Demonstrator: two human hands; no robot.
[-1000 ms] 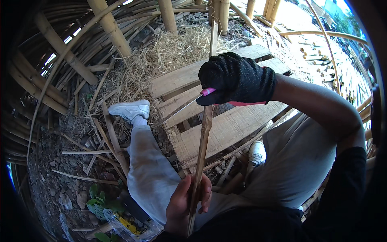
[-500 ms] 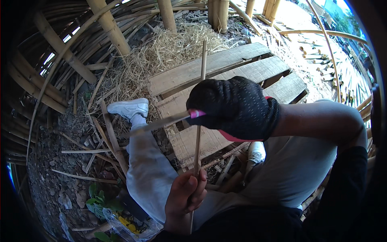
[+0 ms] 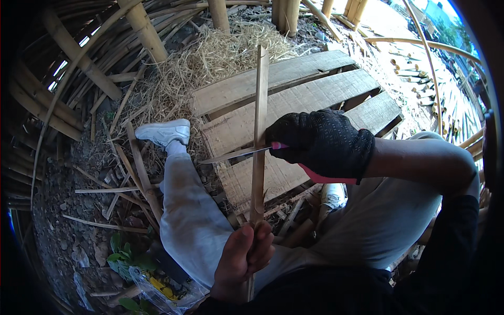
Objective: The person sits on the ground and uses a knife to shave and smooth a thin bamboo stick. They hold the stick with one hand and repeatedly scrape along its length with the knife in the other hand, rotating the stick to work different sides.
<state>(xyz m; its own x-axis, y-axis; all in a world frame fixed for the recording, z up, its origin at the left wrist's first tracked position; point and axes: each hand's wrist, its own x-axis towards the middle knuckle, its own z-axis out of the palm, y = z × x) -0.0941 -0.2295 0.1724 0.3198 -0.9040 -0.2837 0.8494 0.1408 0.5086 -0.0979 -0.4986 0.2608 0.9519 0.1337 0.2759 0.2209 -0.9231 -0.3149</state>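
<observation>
My bare left hand [image 3: 242,257] is closed around the lower part of a long, split bamboo strip [image 3: 260,100]. The strip stands nearly upright in the picture, its broad pale face showing. My right hand [image 3: 323,144], in a black patterned glove, grips a knife [image 3: 226,157] by its handle. A bit of pink shows where the blade leaves the fist, and a red patch shows below the glove. The blade points left and crosses the strip about midway; whether its edge bites into the bamboo I cannot tell.
Beyond my hands lies a slatted wooden pallet [image 3: 231,97], with a heap of pale shavings [image 3: 210,68] behind it. Bamboo poles [image 3: 142,31] stand and lean at the back left. Loose sticks [image 3: 142,178] litter the ground beside my white shoe [image 3: 165,131]. Cut bamboo pieces [image 3: 415,79] lie at the right.
The bamboo strip has turned, showing a wider face. My right hand has shifted right and slightly down; the knife blade, blurred before, now appears sharp across the strip. My left hand stays nearly in place.
</observation>
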